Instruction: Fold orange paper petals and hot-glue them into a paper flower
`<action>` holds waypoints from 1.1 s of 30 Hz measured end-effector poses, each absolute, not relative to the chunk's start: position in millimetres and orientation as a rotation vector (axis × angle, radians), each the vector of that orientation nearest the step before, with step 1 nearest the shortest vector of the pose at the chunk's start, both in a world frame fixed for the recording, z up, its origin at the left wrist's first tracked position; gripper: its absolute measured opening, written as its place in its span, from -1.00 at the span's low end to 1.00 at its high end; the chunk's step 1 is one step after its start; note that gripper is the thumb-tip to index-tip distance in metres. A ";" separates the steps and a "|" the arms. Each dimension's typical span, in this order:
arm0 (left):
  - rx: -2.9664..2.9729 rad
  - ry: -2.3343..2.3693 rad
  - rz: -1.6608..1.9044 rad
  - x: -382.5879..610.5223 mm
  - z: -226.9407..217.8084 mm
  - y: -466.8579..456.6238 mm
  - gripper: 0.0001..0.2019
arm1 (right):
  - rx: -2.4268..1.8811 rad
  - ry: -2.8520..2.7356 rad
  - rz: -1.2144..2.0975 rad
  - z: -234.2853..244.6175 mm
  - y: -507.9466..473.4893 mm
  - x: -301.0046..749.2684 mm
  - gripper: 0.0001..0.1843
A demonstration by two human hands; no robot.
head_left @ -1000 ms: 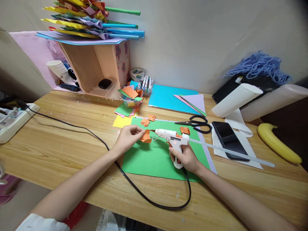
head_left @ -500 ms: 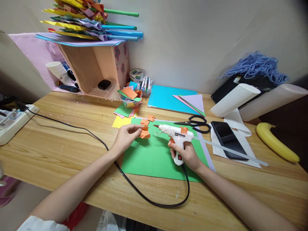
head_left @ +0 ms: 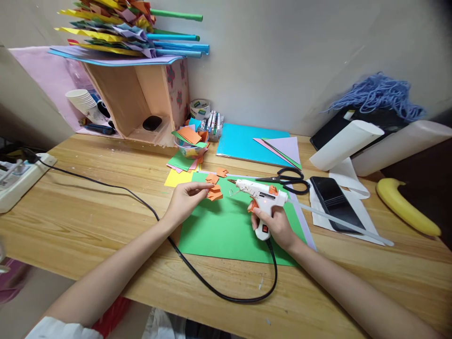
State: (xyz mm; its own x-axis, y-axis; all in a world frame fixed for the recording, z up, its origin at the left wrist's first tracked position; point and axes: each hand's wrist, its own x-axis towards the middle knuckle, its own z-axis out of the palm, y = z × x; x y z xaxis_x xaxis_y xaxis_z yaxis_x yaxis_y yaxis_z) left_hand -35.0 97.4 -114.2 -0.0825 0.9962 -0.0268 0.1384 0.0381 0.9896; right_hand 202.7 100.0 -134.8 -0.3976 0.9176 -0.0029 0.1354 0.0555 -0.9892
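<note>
Head view: L hand (head_left: 185, 200) pinches an orange paper piece (head_left: 214, 193) in its fingertips, just over the green sheet (head_left: 226, 228). R hand (head_left: 274, 225) is wrapped round the glue gun (head_left: 259, 195) grip; nozzle is near the piece, not touching. Scissors (head_left: 287, 181) lie beside.

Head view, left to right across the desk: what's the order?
power strip → left hand → orange piece → glue gun → phone → banana
</note>
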 end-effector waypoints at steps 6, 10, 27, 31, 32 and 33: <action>1.417 1.454 1.160 -31.7 -106.9 92.7 -0.78 | -1.067 -1.641 1.399 -136.2 99.7 203.4 -0.73; 1.458 1.473 1.178 -29.2 -102.1 90.2 -0.80 | -1.080 -1.644 1.394 -136.6 100.0 203.8 -0.73; 1.232 1.489 1.133 -32.8 -111.5 95.7 -0.65 | -1.114 -1.661 1.359 -132.0 100.0 200.3 -0.71; 1.183 1.522 1.089 -36.2 -118.2 98.7 -0.69 | -1.129 -1.655 1.354 -133.3 100.2 201.2 -0.69; 1.180 1.523 1.087 -36.7 -119.4 99.2 -0.70 | -1.130 -1.653 1.352 -133.7 100.3 201.4 -0.69; 1.177 1.521 1.084 -37.0 -120.2 99.7 -0.71 | -1.130 -1.653 1.350 -134.0 100.3 201.6 -0.69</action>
